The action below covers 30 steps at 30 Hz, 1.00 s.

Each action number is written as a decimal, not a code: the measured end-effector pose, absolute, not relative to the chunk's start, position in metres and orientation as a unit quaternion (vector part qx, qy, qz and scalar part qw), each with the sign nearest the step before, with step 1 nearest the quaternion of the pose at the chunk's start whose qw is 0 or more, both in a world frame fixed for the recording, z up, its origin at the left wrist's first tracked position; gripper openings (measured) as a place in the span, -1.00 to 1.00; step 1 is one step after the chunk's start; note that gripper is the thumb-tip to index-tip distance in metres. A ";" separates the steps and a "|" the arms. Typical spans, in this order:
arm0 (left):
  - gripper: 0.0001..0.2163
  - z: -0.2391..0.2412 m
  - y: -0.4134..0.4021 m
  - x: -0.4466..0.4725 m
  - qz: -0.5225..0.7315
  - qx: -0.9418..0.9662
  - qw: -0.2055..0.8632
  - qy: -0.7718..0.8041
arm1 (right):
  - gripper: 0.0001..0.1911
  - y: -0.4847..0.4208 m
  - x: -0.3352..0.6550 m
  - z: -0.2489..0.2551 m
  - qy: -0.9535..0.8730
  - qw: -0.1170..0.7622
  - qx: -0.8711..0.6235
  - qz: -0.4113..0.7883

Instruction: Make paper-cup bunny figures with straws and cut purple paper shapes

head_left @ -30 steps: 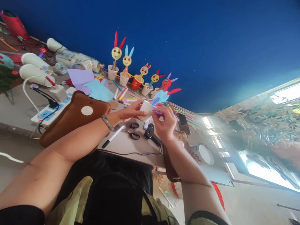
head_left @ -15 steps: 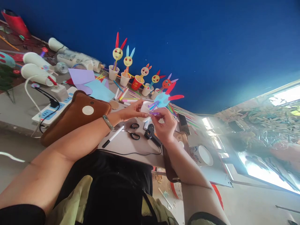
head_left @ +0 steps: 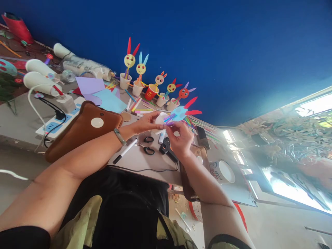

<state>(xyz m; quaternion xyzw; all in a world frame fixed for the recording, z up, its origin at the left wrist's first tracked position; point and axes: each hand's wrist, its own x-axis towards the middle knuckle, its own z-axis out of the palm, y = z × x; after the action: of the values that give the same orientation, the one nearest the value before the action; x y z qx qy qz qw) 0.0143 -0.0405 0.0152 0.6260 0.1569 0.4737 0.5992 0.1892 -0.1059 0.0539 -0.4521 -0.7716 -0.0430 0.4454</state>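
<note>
My left hand (head_left: 147, 123) is closed round a small white paper cup (head_left: 158, 120), held above the table. My right hand (head_left: 178, 138) pinches the coloured straws at the cup's mouth. They carry a light blue paper rabbit head (head_left: 179, 113) with two red ears. Below the hands lie black scissors (head_left: 148, 145), a black glue gun (head_left: 167, 148) and a marker pen (head_left: 125, 150).
Several finished paper rabbits in cups (head_left: 141, 77) stand in a row by the blue wall. A brown pouch (head_left: 83, 129), a power strip (head_left: 55, 119), coloured paper sheets (head_left: 100, 91), white tubes (head_left: 38, 74) and a tape roll (head_left: 223, 171) lie about the grey table (head_left: 20, 121).
The blue rabbit head has swung from low behind the cup to tilted up and to the right. My right hand has shifted slightly on the straws. The cup stays in my left hand.
</note>
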 end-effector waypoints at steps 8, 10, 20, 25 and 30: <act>-0.54 0.021 -0.046 0.011 0.471 0.599 0.628 0.160 | -0.85 -0.105 0.183 0.057 -0.766 0.463 -0.445 -0.028; -0.54 0.020 -0.046 0.012 0.475 0.594 0.627 0.168 | -0.85 -0.106 0.181 0.058 -0.764 0.464 -0.448 -0.021; -0.56 0.016 -0.042 0.014 0.483 0.595 0.623 0.156 | -0.84 -0.106 0.177 0.060 -0.745 0.496 -0.445 0.037; -0.56 0.015 -0.042 0.014 0.484 0.585 0.635 0.146 | -0.86 -0.106 0.175 0.061 -0.736 0.493 -0.459 0.071; -0.58 0.017 -0.043 0.014 0.482 0.585 0.638 0.137 | -0.89 -0.110 0.173 0.063 -0.731 0.490 -0.468 0.079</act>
<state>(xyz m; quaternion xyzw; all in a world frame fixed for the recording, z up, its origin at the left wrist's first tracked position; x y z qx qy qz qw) 0.0135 -0.0431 0.0169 0.5845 0.1371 0.4816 0.6384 0.1734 -0.1096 0.0632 -0.4683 -0.7309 0.0789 0.4901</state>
